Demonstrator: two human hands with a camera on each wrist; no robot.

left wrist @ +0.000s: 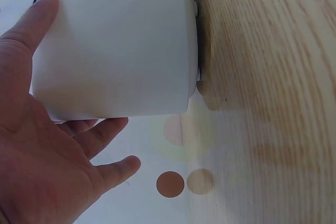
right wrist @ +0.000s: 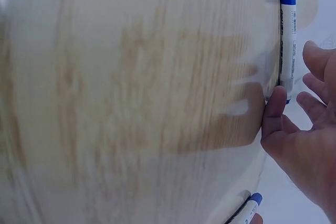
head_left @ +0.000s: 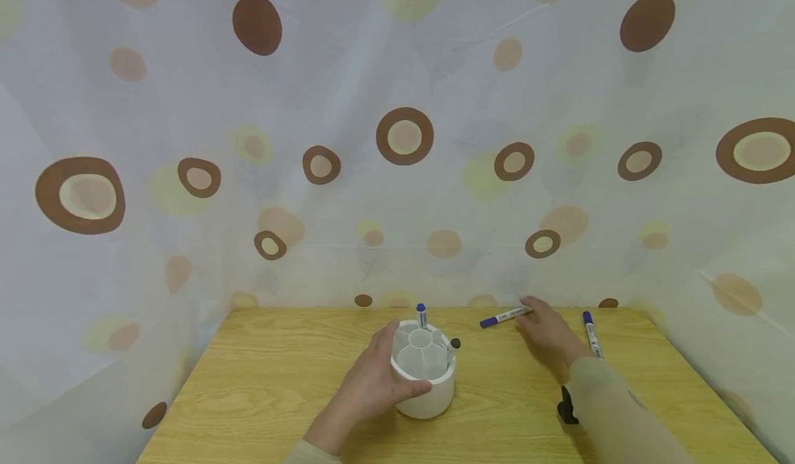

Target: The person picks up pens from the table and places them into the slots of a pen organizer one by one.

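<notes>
- Left hand clamped round white organizer.
- Right hand, fingers apart, beside a blue-capped marker at organizer's two o'clock.
- Its label print: too blurred to read.

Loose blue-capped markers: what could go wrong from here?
1. The right hand has its fingers spread at the end opposite the cap of one blue-capped marker, so that marker might roll away towards the patterned curtain close behind it.
2. The second marker lies right by the right sleeve, partly hidden in the head view; the arm could knock it on the way back.
</notes>
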